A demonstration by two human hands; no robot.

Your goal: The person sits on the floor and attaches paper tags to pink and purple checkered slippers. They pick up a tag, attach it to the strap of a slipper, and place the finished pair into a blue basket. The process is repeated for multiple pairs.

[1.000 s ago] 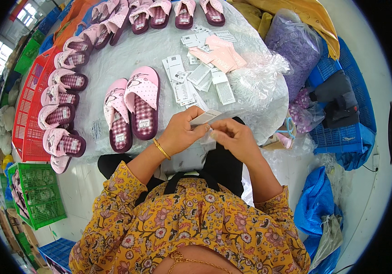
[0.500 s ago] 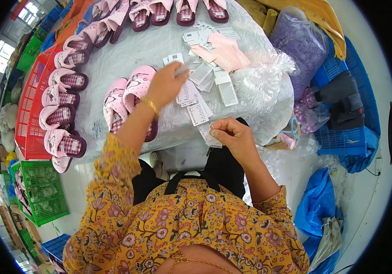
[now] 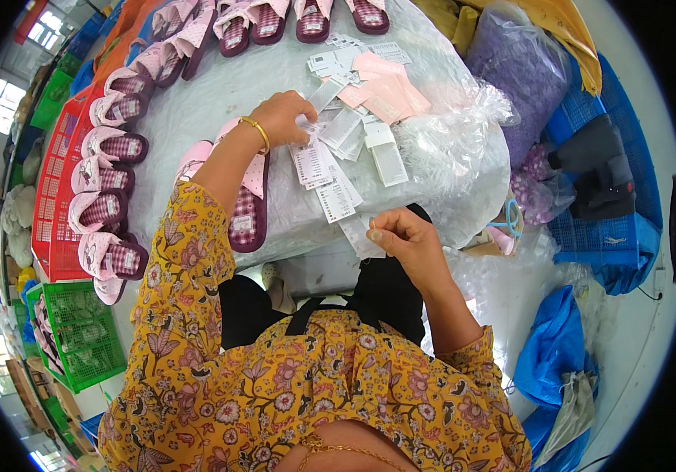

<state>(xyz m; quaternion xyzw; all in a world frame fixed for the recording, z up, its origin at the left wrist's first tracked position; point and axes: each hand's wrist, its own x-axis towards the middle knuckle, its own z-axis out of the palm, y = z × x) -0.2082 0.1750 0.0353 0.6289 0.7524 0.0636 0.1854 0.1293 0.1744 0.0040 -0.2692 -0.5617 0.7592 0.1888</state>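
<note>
My left hand (image 3: pixel 284 118), with a gold bangle at the wrist, curls its fingers around a pale paper tag at the upper edge of a fanned stack of white printed labels (image 3: pixel 314 164). Under that forearm lies a pair of pink slippers (image 3: pixel 248 212) with checked insoles and dark red soles, partly hidden by the arm. My right hand (image 3: pixel 406 241) is held near the table's front edge, thumb and forefinger pinched together. It is beside the lowest white label (image 3: pixel 361 236) of the fan; whatever the pinch holds is too small to make out.
Several pink slippers (image 3: pixel 114 147) line the table's left and far edges. Pink cards (image 3: pixel 389 90) and white hang tags (image 3: pixel 386 152) lie beside crumpled clear plastic (image 3: pixel 452 134). A purple bag (image 3: pixel 517 75), blue crate (image 3: pixel 596 236), red crate (image 3: pixel 55 204) and green crate (image 3: pixel 82 338) surround the table.
My left hand has shifted slightly left and its fingers have come down at the labels. More of the right slipper's insole shows. My right hand stays pinched in nearly the same place.
</note>
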